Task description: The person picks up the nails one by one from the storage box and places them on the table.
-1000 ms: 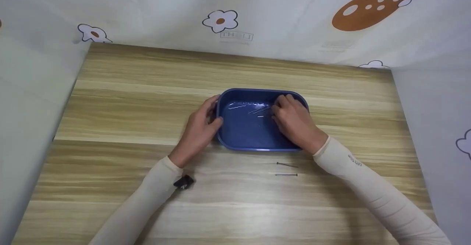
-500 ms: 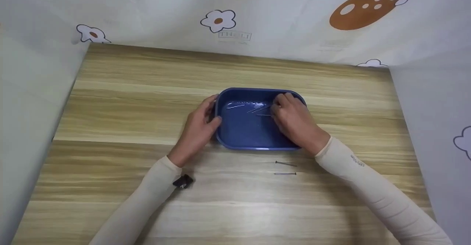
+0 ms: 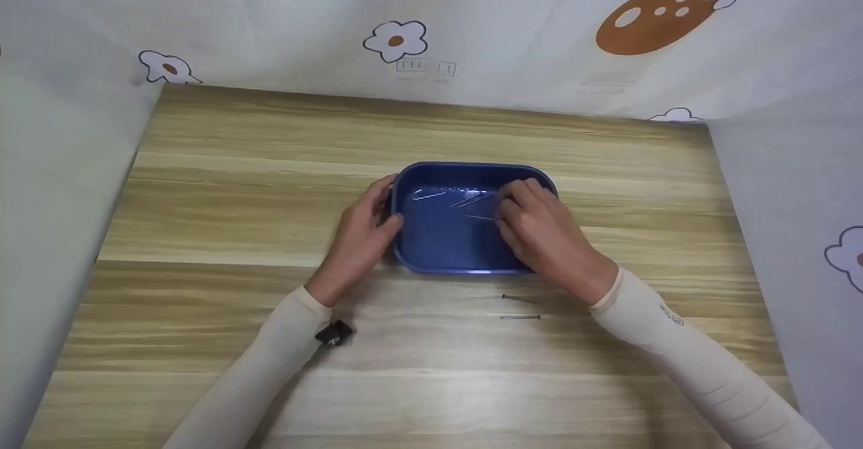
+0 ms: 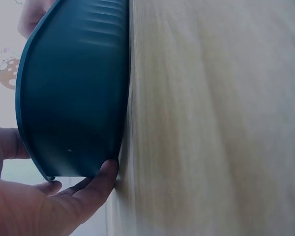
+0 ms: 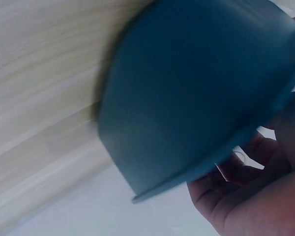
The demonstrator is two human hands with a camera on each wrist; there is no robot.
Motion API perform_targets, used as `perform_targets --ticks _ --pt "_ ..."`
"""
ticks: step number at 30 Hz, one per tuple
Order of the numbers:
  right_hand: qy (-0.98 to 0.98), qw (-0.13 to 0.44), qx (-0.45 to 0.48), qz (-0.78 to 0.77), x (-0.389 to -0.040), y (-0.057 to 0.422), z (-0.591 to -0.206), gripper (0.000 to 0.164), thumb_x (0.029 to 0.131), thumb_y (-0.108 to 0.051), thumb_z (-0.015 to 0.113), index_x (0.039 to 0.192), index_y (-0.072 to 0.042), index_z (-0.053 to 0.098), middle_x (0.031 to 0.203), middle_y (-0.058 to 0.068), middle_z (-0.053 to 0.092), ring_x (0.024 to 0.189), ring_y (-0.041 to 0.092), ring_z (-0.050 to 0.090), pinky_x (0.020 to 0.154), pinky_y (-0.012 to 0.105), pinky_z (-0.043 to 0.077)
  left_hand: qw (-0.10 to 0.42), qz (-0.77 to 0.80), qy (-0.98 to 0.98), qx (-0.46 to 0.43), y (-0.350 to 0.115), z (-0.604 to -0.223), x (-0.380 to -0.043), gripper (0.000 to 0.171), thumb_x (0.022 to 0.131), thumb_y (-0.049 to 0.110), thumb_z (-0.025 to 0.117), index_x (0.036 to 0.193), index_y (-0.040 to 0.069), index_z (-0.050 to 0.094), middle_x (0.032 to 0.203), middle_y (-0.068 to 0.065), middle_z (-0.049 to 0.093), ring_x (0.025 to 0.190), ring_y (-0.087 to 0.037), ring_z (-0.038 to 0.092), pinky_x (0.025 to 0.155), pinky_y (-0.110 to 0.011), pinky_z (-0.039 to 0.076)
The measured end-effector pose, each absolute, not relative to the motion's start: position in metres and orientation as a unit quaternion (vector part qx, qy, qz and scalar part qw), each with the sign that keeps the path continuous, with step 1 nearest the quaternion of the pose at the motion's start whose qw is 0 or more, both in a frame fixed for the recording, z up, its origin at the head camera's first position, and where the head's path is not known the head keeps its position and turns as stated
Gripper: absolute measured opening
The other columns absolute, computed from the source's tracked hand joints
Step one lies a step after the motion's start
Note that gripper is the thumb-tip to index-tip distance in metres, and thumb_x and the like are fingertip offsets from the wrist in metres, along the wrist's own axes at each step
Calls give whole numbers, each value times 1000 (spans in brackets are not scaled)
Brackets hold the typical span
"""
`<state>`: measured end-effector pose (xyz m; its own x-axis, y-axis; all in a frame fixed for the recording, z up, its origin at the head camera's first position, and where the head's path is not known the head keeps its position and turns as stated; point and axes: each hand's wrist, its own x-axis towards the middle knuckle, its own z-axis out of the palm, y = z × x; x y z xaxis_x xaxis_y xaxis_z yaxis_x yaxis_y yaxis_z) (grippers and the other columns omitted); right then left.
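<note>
A blue plastic bin (image 3: pixel 441 243) stands on the wooden table in the head view. My left hand (image 3: pixel 361 230) grips its left end, thumb at the rim and fingers against the outer wall; the left wrist view shows fingertips low on that wall (image 4: pixel 71 93). Inside, over the right half, my right hand (image 3: pixel 549 236) pinches a thin nail (image 3: pixel 479 218) whose shaft sticks out to the left. More nails (image 3: pixel 429 196) lie on the bin floor along the back. In the right wrist view the bin wall (image 5: pixel 187 93) hides the right fingertips.
Two nails (image 3: pixel 520 317) lie on the table just in front of the bin. A black device (image 3: pixel 334 334) sits at the left sleeve. A patterned white sheet (image 3: pixel 296 24) hangs behind the table's far edge.
My right hand has drawn slightly toward me inside the bin, and the nail in its fingers has come into fuller view. The left hand keeps its grip on the bin's end.
</note>
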<state>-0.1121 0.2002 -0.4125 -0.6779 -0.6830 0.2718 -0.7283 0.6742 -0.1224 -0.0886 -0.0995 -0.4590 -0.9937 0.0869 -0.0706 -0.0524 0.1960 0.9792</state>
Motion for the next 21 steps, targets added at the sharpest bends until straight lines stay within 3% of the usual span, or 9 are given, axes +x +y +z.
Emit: perform_targets --ticks 21 --pt "-885 137 417 154 -65 204 -393 6 99 -2 74 100 1 79 117 11 68 106 30 63 87 41 58 57 636 769 19 -100 -458 -89 63 102 0 60 164 4 49 153 -20 63 144 -30 59 121 -40 50"
